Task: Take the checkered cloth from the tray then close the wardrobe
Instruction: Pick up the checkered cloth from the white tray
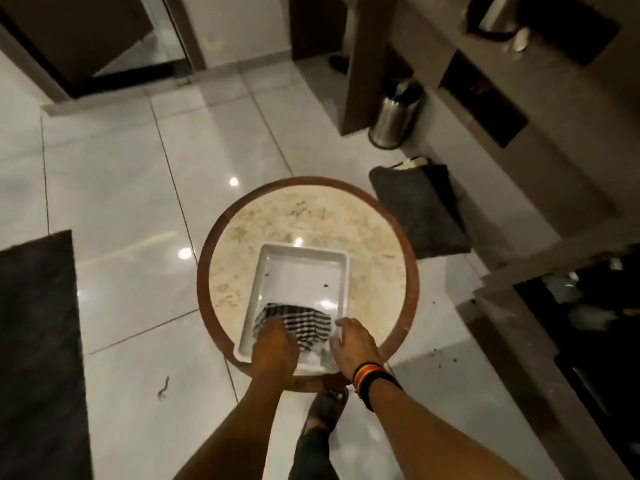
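A black-and-white checkered cloth (304, 322) lies bunched in the near end of a white rectangular tray (298, 268) on a small round marble-topped table (311, 216). My left hand (273, 351) presses down on the cloth's left part with fingers curled into it. My right hand (353, 344), with a striped band at the wrist, rests at the tray's near right corner, fingertips touching the cloth's right edge. A dark open compartment at the right edge may be the wardrobe (595, 306); its door is not clearly visible.
Glossy white floor tiles surround the table. A steel bin (394, 116) and a dark cushion (419, 209) sit to the right by a brown shelf unit (502, 109). A dark rug (38, 341) lies left. My sandalled foot (327, 407) stands under the table's near edge.
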Demonstrator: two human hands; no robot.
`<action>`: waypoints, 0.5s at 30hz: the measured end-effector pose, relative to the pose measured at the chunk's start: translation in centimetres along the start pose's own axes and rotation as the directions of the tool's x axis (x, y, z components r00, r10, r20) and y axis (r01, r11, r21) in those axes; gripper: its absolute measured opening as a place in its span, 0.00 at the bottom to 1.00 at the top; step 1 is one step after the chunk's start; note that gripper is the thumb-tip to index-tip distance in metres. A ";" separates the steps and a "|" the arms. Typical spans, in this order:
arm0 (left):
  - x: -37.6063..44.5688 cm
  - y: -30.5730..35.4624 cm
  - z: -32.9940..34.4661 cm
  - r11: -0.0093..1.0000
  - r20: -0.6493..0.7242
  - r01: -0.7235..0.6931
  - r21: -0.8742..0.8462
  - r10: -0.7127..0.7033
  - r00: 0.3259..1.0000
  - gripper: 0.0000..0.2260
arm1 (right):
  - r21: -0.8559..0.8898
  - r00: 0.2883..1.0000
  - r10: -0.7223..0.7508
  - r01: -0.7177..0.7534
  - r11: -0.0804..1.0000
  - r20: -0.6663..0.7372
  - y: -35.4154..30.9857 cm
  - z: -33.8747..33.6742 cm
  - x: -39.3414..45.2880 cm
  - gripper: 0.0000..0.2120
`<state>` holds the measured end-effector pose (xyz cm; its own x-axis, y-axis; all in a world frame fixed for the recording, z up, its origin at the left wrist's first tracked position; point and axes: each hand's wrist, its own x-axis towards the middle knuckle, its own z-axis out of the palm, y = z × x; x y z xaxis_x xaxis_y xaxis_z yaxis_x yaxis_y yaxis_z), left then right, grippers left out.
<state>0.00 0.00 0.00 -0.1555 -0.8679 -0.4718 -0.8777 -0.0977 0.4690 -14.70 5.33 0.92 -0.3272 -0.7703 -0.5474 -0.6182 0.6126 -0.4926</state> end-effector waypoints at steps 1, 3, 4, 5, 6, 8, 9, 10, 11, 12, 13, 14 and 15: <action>1.5 -0.4 0.4 0.999 -0.012 0.034 0.019 -0.033 0.999 0.22 | -0.009 1.000 -0.017 0.017 1.000 0.009 -0.2 1.3 1.3 0.20; 3.9 -0.9 1.3 0.994 -0.059 0.094 0.061 -0.091 0.994 0.22 | -0.029 0.999 -0.049 0.050 0.998 0.021 -0.8 3.9 3.4 0.23; 4.8 -0.9 1.3 0.989 -0.073 0.119 0.091 -0.112 0.991 0.22 | -0.054 0.998 -0.049 0.050 0.997 0.033 -1.2 4.6 4.2 0.24; 5.5 -1.2 1.7 0.982 -0.081 0.132 0.134 -0.122 0.989 0.21 | -0.091 0.998 -0.041 0.045 0.995 0.042 -1.3 5.8 5.1 0.27; 5.8 -1.3 2.0 0.975 -0.097 0.131 0.178 -0.115 0.989 0.20 | -0.134 0.998 -0.034 0.040 0.990 0.049 -1.3 6.6 5.9 0.29; 6.6 -1.8 2.4 0.951 -0.126 0.107 0.291 -0.072 0.989 0.17 | -0.234 0.999 -0.027 0.037 0.972 0.045 -1.4 7.4 7.6 0.31; 7.0 -2.1 2.4 0.942 -0.141 0.097 0.320 -0.054 0.989 0.15 | -0.275 0.999 -0.028 0.036 0.961 0.034 -1.5 7.5 8.2 0.28; 7.5 -2.5 2.5 0.944 -0.154 0.087 0.320 -0.039 0.987 0.13 | -0.296 0.999 -0.035 0.040 0.954 0.024 -1.6 7.5 8.7 0.23; 7.7 -2.6 2.4 0.951 -0.159 0.079 0.299 -0.032 0.987 0.12 | -0.297 0.999 -0.034 0.039 0.954 0.020 -1.8 7.4 8.9 0.18; 7.7 -2.6 2.1 0.960 -0.161 0.067 0.270 -0.024 0.987 0.11 | -0.285 1.000 -0.028 0.031 0.958 0.014 -2.1 7.3 8.8 0.14; 7.6 -2.6 1.7 0.970 -0.158 0.049 0.239 -0.010 0.987 0.10 | -0.262 1.000 -0.012 0.011 0.965 -0.001 -2.3 7.0 8.4 0.11; 7.6 -2.4 1.2 0.979 -0.151 0.027 0.201 0.004 0.988 0.10 | -0.224 1.000 0.010 -0.013 0.974 -0.017 -2.4 6.6 7.8 0.11; 7.3 -2.0 0.4 0.988 -0.136 0.008 0.151 0.012 0.991 0.10 | -0.171 0.999 0.040 -0.045 0.984 -0.033 -2.7 5.9 6.9 0.11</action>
<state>0.46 -5.92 -4.70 -0.1035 -0.9271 -0.3603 -0.9375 -0.0300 0.3467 -11.11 -0.59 -5.53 -0.3744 -0.7508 -0.5441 -0.7162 0.6069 -0.3446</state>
